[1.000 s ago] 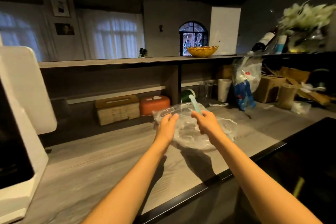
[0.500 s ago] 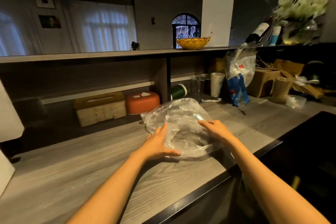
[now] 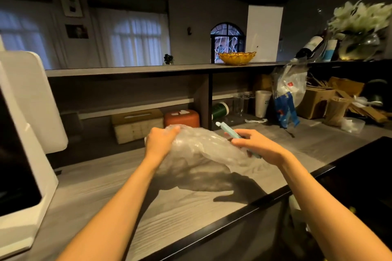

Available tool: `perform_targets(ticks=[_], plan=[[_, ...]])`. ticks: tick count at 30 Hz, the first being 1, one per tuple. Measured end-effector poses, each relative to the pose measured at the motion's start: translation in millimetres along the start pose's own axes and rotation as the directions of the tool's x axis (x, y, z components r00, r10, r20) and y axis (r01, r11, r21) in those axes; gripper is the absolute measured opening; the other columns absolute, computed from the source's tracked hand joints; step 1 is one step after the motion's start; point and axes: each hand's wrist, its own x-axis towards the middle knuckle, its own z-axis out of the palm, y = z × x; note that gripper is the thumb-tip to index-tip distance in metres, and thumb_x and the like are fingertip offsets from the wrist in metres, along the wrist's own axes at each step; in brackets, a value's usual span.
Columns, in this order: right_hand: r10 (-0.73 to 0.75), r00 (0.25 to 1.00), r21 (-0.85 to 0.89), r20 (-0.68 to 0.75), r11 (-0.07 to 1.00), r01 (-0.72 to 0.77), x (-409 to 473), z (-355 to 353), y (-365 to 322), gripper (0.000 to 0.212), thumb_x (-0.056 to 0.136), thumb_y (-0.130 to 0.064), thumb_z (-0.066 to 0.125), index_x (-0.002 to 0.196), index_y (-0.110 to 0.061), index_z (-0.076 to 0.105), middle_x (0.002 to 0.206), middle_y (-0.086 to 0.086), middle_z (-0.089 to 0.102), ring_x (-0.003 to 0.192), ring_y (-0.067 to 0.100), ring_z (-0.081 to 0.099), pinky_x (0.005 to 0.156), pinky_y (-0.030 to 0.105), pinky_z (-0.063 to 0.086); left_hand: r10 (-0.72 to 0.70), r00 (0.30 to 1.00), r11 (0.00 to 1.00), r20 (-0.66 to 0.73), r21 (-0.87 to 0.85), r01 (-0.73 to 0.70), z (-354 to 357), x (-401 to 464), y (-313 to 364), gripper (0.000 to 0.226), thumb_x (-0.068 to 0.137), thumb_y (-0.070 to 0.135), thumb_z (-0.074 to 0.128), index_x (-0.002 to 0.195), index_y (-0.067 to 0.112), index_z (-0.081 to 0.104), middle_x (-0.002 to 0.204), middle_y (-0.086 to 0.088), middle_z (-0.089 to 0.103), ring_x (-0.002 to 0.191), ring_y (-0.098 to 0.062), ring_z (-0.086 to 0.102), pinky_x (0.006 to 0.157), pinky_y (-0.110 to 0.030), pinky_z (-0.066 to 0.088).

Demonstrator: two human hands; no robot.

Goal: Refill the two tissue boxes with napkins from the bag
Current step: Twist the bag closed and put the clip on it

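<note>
A clear plastic bag [image 3: 203,146] is held just above the grey wooden counter [image 3: 161,203] between both hands. My left hand [image 3: 160,141] grips its crumpled left end. My right hand [image 3: 257,146] holds the right end together with a light-blue sealing clip [image 3: 228,130] that sticks up to the left. What is inside the bag cannot be made out. Behind it, under the shelf, stand a wooden tissue box [image 3: 136,125] and an orange tissue box [image 3: 182,117] side by side.
A white machine [image 3: 25,133] fills the counter's left side. Cups [image 3: 262,103], a green can [image 3: 219,110], a hanging plastic bag [image 3: 289,95] and cardboard boxes [image 3: 318,101] crowd the back right. A black surface [image 3: 360,176] lies beyond the counter's dark front edge.
The bag has come up off the counter. My left hand shifted from its near side to grip its left end, and my right hand raised the blue clip.
</note>
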Motion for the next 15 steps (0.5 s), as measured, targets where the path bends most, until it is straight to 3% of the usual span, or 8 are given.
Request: perform_targets(ticks=[2, 4, 6, 7, 9, 10, 13, 15], plan=[[-0.083, 0.996, -0.239, 0.014, 0.967, 0.084, 0, 7, -15, 0.030, 0.080, -0.039, 0.077, 0.107, -0.029, 0.069, 0.088, -0.005, 0.067, 0.074, 0.004, 0.058, 0.060, 0.014, 0.042, -0.038, 0.999, 0.998, -0.010, -0.057, 0.038, -16, 5, 12, 0.047, 0.085, 0.056, 0.066, 0.085, 0.009, 0.071, 0.077, -0.006, 0.070, 0.074, -0.023, 0.067, 0.067, -0.033, 0.057], [-0.145, 0.984, -0.266, -0.104, 0.957, 0.112, 1, 10, -26, 0.011, 0.081, -0.030, 0.077, 0.088, -0.023, 0.075, 0.071, -0.004, 0.065, 0.062, 0.005, 0.056, 0.055, 0.014, 0.041, -0.043, 0.999, 0.997, -0.013, -0.065, 0.042, -34, 8, 23, 0.037, 0.090, 0.044, 0.067, 0.082, 0.008, 0.067, 0.067, -0.004, 0.062, 0.060, -0.018, 0.057, 0.048, -0.023, 0.045], [-0.145, 0.958, -0.063, -0.246, 0.989, 0.133, -1, 3, -35, 0.012, 0.084, -0.024, 0.074, 0.085, -0.012, 0.075, 0.068, 0.004, 0.059, 0.061, 0.013, 0.051, 0.055, 0.019, 0.041, -0.037, 0.999, 0.997, 0.036, -0.065, 0.040, -51, 8, 29, 0.036, 0.089, 0.043, 0.069, 0.091, 0.007, 0.071, 0.069, -0.002, 0.064, 0.060, -0.015, 0.058, 0.050, -0.021, 0.045], [-0.105, 0.954, 0.074, -0.280, 0.989, 0.130, -2, -2, -40, 0.016, 0.085, -0.022, 0.073, 0.087, -0.007, 0.073, 0.069, 0.005, 0.056, 0.063, 0.014, 0.049, 0.056, 0.020, 0.042, -0.043, 0.994, 0.995, 0.097, -0.086, 0.051, -61, 10, 27, 0.041, 0.087, 0.046, 0.071, 0.100, 0.008, 0.073, 0.081, -0.002, 0.071, 0.072, -0.015, 0.064, 0.063, -0.024, 0.051], [0.064, 0.975, 0.393, -0.212, 0.919, 0.025, -3, -10, -48, 0.020, 0.085, -0.021, 0.072, 0.093, -0.003, 0.068, 0.077, 0.007, 0.061, 0.067, 0.016, 0.057, 0.059, 0.024, 0.051, -0.113, 0.950, 0.981, 0.292, -0.117, 0.153, -79, 4, 30, 0.072, 0.074, 0.068, 0.072, 0.123, 0.015, 0.068, 0.119, -0.004, 0.070, 0.108, -0.022, 0.066, 0.098, -0.040, 0.051], [0.171, 0.977, 0.557, -0.124, 0.827, -0.074, -1, -11, -51, 0.022, 0.083, -0.020, 0.072, 0.096, -0.003, 0.068, 0.082, 0.009, 0.066, 0.072, 0.019, 0.062, 0.063, 0.028, 0.057, -0.167, 0.902, 0.966, 0.398, -0.117, 0.231, -88, 0, 30, 0.087, 0.065, 0.079, 0.070, 0.129, 0.020, 0.064, 0.129, -0.005, 0.066, 0.117, -0.027, 0.063, 0.105, -0.047, 0.046], [0.340, 0.940, 0.825, 0.017, 0.527, -0.205, 5, -3, -53, 0.039, 0.075, -0.018, 0.079, 0.110, -0.003, 0.070, 0.098, 0.013, 0.073, 0.089, 0.024, 0.070, 0.090, 0.038, 0.057, -0.202, 0.749, 0.910, 0.631, -0.161, 0.382, -102, -13, 29, 0.074, 0.073, 0.071, 0.064, 0.128, 0.022, 0.062, 0.124, -0.011, 0.069, 0.113, -0.030, 0.066, 0.099, -0.046, 0.051], [0.354, 0.935, 0.865, -0.032, 0.478, -0.152, 8, 5, -53, 0.033, 0.079, -0.023, 0.077, 0.106, -0.005, 0.071, 0.097, 0.013, 0.074, 0.085, 0.023, 0.072, 0.087, 0.036, 0.058, -0.146, 0.737, 0.850, 0.660, -0.298, 0.434, -103, -14, 24, 0.058, 0.081, 0.049, 0.069, 0.126, 0.013, 0.065, 0.126, -0.016, 0.067, 0.107, -0.029, 0.067, 0.089, -0.042, 0.056]])
